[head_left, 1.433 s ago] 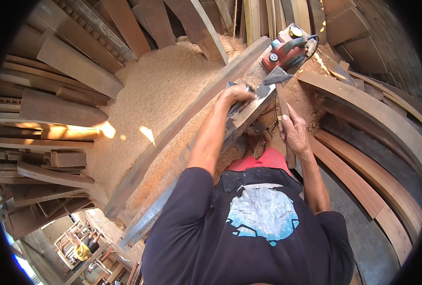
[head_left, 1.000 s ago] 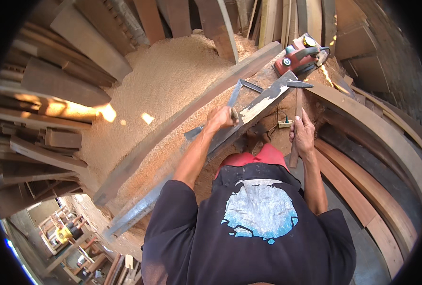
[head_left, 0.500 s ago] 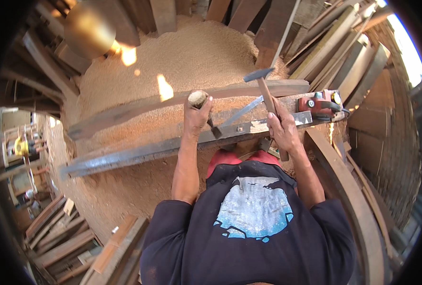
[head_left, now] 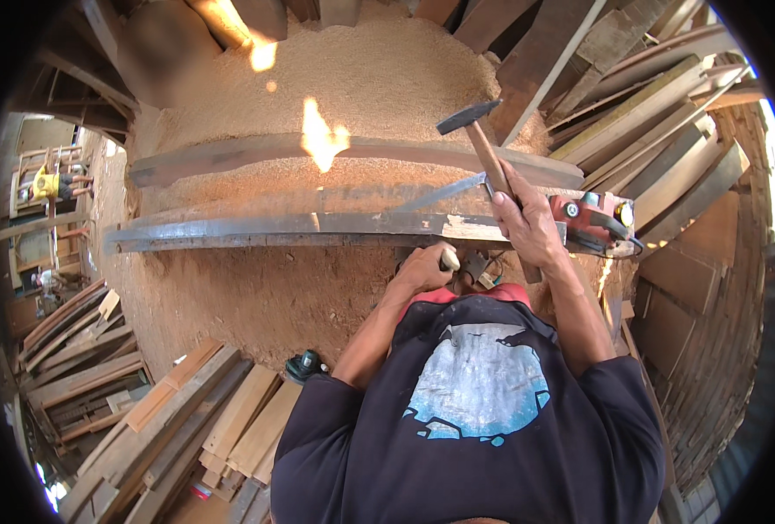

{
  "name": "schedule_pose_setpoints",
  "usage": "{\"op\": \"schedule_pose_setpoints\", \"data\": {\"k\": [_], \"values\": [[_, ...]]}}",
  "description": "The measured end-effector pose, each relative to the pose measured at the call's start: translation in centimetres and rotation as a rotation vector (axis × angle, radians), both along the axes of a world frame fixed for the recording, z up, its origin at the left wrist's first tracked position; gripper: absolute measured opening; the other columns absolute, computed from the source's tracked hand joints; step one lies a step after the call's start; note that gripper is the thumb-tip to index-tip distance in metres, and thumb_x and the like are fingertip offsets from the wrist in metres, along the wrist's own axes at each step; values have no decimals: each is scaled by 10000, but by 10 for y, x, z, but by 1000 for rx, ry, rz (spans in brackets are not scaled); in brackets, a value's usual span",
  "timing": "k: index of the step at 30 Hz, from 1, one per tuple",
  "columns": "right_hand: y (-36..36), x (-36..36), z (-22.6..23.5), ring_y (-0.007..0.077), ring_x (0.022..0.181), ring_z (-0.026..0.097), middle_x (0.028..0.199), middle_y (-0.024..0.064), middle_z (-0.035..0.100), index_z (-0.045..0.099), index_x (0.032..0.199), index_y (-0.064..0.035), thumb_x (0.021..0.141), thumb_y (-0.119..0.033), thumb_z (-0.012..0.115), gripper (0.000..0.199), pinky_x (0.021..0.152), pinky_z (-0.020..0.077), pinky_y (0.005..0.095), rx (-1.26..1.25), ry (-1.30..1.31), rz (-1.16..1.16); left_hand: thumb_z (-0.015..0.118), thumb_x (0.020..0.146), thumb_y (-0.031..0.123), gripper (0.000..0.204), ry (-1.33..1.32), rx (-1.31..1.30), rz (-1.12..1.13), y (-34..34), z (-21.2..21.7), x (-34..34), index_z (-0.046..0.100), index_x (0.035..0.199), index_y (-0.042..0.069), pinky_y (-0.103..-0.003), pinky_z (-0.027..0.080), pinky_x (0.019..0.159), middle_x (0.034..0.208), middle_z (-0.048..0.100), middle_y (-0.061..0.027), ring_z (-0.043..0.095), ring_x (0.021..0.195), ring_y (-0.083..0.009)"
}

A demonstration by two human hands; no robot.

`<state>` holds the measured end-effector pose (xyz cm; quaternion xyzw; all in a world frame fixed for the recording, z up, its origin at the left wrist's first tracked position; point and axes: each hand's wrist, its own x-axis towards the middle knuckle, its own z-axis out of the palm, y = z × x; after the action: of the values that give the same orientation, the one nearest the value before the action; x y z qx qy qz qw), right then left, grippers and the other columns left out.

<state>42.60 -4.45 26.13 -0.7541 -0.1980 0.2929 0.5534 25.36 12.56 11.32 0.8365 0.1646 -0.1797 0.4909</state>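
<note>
My right hand (head_left: pixel 530 225) is closed around the wooden handle of a hammer (head_left: pixel 483 144), whose dark head points up and away over the long timber beam (head_left: pixel 352 224). Close in front of my body, just below the beam's near edge, my left hand (head_left: pixel 422 269) grips a chisel (head_left: pixel 449 258). Only the pale end of its handle shows; the blade is hidden. A pale chipped patch (head_left: pixel 473 229) marks the beam's near face between my hands and the beam's right end. A flat metal strip (head_left: pixel 447 192) slants across the top, close to the hammer handle.
A red power planer (head_left: pixel 590 218) sits at the beam's right end. Behind lies a second beam (head_left: pixel 352 155) against heaped sawdust (head_left: pixel 387 79). Stacked boards (head_left: pixel 658 105) lean at the far right, and planks (head_left: pixel 169 402) lie at the near left beside a dark green power tool (head_left: pixel 304 365).
My left hand has come down and right with the chisel, from above the beam to its near side by my body. My right hand still holds the hammer up. The view has shifted slightly.
</note>
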Motion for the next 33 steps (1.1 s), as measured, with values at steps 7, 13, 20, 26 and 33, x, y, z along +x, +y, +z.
{"op": "schedule_pose_setpoints", "data": {"k": [7,13,20,26,33], "values": [[4,13,48,76,671,496,801,-4,517,437,1538,-59,1067,-207,549,507,604,445,255,59,-93,70,714,931,91,99,-443,-444,900,63,55,19,623,951,58,-280,528,641,790,649,-12,620,690,-117],[32,12,81,47,636,466,762,-23,517,399,1563,-43,1074,-164,546,525,581,425,207,247,-254,163,690,960,23,147,-893,-480,1174,86,33,34,578,870,51,-252,488,568,750,613,-1,584,617,-91],[49,7,108,44,610,456,754,-14,526,398,1544,18,1073,-230,558,557,565,404,200,364,-309,239,685,955,7,157,-829,-368,1160,83,13,36,556,878,55,-245,465,549,732,599,11,567,603,-78],[62,7,118,36,592,453,747,-10,540,390,1545,20,1074,-261,549,571,544,393,199,493,-398,230,693,962,67,164,-744,-241,1208,76,14,35,553,881,34,-265,464,569,749,593,4,558,623,-84],[99,14,73,408,920,710,1211,267,680,480,1493,-66,1000,-170,615,522,842,574,450,70,-729,731,727,924,54,163,-811,-111,1266,65,-7,33,588,978,-12,-284,495,667,841,626,-19,579,749,-95]]}}
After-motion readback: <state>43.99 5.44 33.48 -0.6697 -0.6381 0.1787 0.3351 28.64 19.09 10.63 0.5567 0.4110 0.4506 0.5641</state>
